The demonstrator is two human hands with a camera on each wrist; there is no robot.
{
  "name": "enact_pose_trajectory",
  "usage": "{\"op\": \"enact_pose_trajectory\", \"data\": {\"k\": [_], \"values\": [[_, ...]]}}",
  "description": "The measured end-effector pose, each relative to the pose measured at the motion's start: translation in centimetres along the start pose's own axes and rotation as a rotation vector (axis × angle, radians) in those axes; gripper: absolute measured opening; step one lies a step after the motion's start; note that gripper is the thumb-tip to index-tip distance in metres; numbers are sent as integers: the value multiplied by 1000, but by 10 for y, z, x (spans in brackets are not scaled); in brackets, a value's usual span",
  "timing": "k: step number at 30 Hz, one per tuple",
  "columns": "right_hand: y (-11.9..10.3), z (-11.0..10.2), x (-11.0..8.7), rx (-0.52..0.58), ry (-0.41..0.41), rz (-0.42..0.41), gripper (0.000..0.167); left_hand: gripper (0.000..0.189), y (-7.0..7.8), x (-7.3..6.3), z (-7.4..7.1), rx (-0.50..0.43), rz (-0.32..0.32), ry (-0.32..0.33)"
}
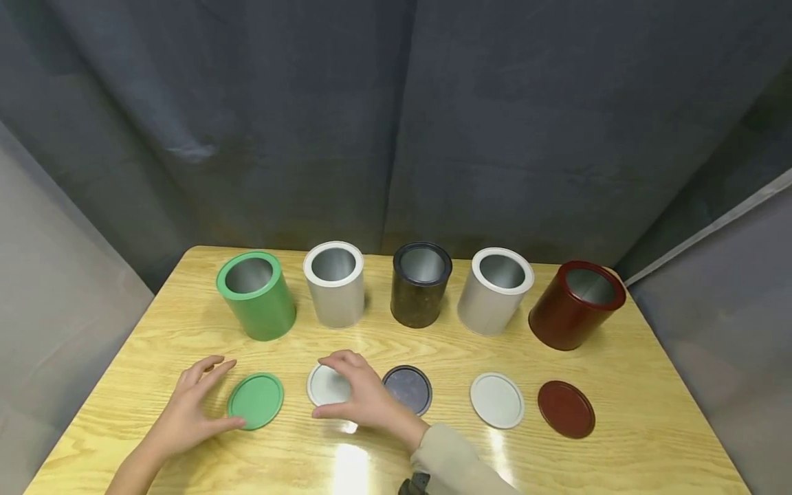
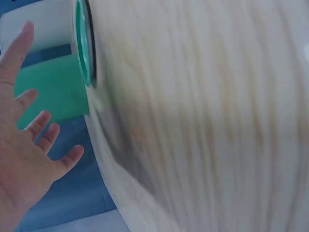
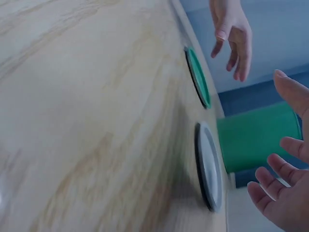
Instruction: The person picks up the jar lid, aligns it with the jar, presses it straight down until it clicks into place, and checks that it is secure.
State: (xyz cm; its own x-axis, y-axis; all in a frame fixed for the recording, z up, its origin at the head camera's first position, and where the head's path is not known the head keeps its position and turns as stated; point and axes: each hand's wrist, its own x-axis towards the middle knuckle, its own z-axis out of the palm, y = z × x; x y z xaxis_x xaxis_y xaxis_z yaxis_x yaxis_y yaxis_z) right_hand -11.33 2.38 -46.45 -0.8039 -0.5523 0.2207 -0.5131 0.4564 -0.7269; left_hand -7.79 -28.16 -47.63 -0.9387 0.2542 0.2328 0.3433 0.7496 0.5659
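Wood-grained tabletop (image 1: pixel 650 426) lay under your work, with the black lid (image 1: pixel 407 388) near the middle of its row. Nearer you than that lid, and to its right, came your beige sleeve (image 1: pixel 460 464), a dark band (image 1: pixel 417 483) below its cuff. Your left hand (image 1: pixel 190 409) was well to the left of the black lid, thumb and fingers spread in a wide arch beside the green lid (image 1: pixel 255 402); the right wrist view showed that hand raised off the lid. Your right hand (image 1: pixel 365 395) was just left of the black lid, its wrist passing that lid's near edge. Its thumb and fingers were spread too, arched above the left white lid (image 1: pixel 324 386) and apart from it. That white lid lay flat left of the black lid, and the green lid flat farther left. Right of the black lid lay the right white lid (image 1: pixel 497 401), then the dark red lid (image 1: pixel 566 410).

Beyond the black lid stood the black can (image 1: pixel 417 302), open at the top. Left of the black lid's line stood the left white can (image 1: pixel 338 299), then the green can (image 1: pixel 262 306); right of it, the right white can (image 1: pixel 489 302) and the dark red can (image 1: pixel 566 316). Farthest beyond the lid hung a dark grey curtain (image 1: pixel 297 137).
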Motion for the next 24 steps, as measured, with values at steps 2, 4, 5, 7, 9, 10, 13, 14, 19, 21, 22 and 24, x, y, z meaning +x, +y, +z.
{"op": "enact_pose_trajectory", "data": {"k": [2,4,5,7,9,10,13,14,19,21,22,24], "values": [[-2,6,4,-36,-21,-17,72,91,-5,-1,-1,-1,-2,-9],[-3,12,7,-106,-35,-39,73,91,-9,-3,-1,-10,0,-23],[-3,15,9,-151,-36,-50,75,91,-10,-3,-1,-12,1,-31],[-4,22,12,-229,-40,-64,77,91,-13,-4,-1,-15,0,-51],[-5,28,16,-305,-47,-62,81,92,-16,-4,-1,-16,-1,-71],[-5,31,18,-335,-52,-56,83,92,-17,-5,-1,-15,-2,-80],[-7,39,24,-385,-81,-25,88,92,-21,-5,-2,-21,9,-92],[-8,42,26,-400,-88,-15,89,93,-22,-5,-2,-22,13,-94],[-13,52,37,-470,-124,12,92,95,-27,-2,0,10,3,-111],[-15,55,40,-495,-141,19,93,95,-29,-1,2,26,-8,-130],[-15,57,42,-504,-150,24,93,95,-29,0,2,29,-14,-143],[-16,60,44,-528,-168,39,93,95,-30,1,4,33,-25,-163]]}}
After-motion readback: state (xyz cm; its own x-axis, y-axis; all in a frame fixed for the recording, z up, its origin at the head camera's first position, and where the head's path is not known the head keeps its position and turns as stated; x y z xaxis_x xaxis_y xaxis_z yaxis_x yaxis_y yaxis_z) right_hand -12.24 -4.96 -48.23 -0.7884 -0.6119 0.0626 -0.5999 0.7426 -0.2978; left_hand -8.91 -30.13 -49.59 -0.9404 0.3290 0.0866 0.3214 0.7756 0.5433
